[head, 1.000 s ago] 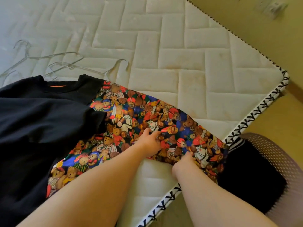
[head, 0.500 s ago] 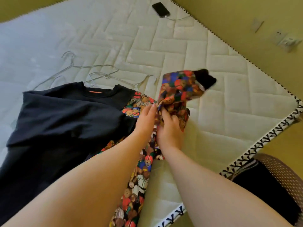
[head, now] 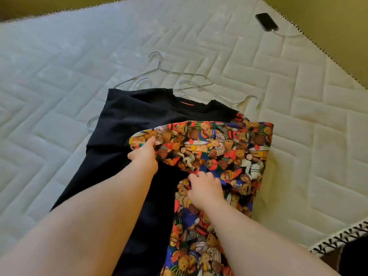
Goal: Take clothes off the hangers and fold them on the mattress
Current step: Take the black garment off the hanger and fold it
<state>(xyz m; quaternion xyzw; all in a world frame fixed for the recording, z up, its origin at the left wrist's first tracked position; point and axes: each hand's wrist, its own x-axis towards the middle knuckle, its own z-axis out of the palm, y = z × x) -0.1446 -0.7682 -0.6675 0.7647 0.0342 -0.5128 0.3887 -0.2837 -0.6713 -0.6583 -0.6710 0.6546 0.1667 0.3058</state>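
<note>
1. The left hand (head: 143,156) pinches the near-left edge of the bear-print fabric (head: 219,148), with its fingertips closed on the cloth.
2. The right hand (head: 205,189) is curled into the same fabric lower down, gripping it where the fold turns.
3. Between the two hands the printed panel lies doubled across the right side of the black top (head: 129,124). It seems to be that top's sleeve, though the join is partly hidden.
4. The top lies flat on the mattress (head: 59,66), collar away from the person and hem toward them.
5. Several bare wire hangers (head: 169,73) lie just beyond the collar, and one pokes out from under the top's left edge.
6. A phone (head: 266,21) with its cable (head: 288,35) lies well apart, near the far edge.
7. Judging progress: this garment is off its hanger and the fold has only begun, with one side brought in. The other side and the lengthwise folds are left. No finished folded pile is in view.
</note>
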